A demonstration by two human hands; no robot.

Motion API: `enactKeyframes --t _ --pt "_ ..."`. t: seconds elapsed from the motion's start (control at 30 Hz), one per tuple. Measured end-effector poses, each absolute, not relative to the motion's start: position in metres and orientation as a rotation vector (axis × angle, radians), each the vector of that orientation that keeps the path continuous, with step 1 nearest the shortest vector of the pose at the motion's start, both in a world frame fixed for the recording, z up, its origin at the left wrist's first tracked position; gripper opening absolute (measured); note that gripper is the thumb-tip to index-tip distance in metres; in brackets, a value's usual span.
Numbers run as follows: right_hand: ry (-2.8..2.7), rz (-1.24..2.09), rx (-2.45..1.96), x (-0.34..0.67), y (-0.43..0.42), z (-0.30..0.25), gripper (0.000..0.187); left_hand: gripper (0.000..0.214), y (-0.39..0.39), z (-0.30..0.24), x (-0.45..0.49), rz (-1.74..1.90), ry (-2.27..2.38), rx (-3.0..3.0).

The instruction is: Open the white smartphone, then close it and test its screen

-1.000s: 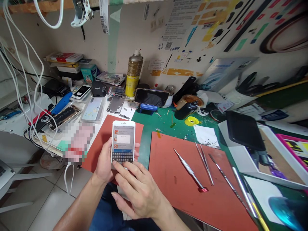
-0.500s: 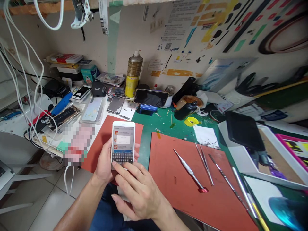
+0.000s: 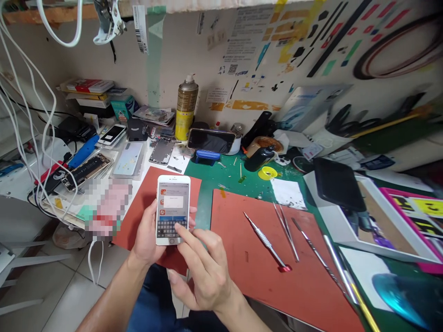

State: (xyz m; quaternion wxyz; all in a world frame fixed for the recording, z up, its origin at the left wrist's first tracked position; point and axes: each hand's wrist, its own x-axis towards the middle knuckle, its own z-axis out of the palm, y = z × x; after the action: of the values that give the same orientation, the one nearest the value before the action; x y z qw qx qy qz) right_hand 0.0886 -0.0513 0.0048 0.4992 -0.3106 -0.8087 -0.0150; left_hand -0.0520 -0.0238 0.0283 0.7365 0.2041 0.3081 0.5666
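A white smartphone [image 3: 173, 210] is held upright, screen towards me, by my left hand [image 3: 147, 235], whose fingertips show past the phone's right edge. On the lit screen are a pale pop-up box, a list with orange-red icons and a dark keyboard. My right hand [image 3: 204, 267] holds nothing; its fingers are apart and the index fingertip is at the right part of the keyboard. Beneath the phone lies a reddish-brown mat [image 3: 141, 198]. On a second mat [image 3: 238, 258] to the right rest a precision screwdriver [image 3: 265, 240], tweezers [image 3: 286, 230] and a thin metal tool [image 3: 318, 251].
A spray can [image 3: 186, 108] stands by the wall, beside a dark phone [image 3: 211, 140] on a blue stand. Phone parts [image 3: 88, 170] and boxes crowd the left. A white tray [image 3: 328, 203] stands at right. White cables [image 3: 20, 78] hang at the left.
My right index finger has moved from the keyboard's lower left up to its right side, uncovering the phone's home button. The whole view has shifted slightly.
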Motion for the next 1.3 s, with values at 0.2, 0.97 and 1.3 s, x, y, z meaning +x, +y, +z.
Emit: enactKeyframes --t 0.2,0.97,1.3 --pt "-1.966 0.049 -0.851 0.083 -0.046 0.004 0.040 0.050 -0.027 0.017 -0.054 1.233 0.686 0.428" --pt "-1.902 -0.023 -0.789 0.090 -0.050 0.004 0.031 0.053 -0.026 0.021 -0.054 1.207 0.688 0.447" --pt "-1.771 0.075 -0.871 0.092 -0.048 0.004 0.019 0.055 -0.024 0.026 -0.056 1.197 0.679 0.397"
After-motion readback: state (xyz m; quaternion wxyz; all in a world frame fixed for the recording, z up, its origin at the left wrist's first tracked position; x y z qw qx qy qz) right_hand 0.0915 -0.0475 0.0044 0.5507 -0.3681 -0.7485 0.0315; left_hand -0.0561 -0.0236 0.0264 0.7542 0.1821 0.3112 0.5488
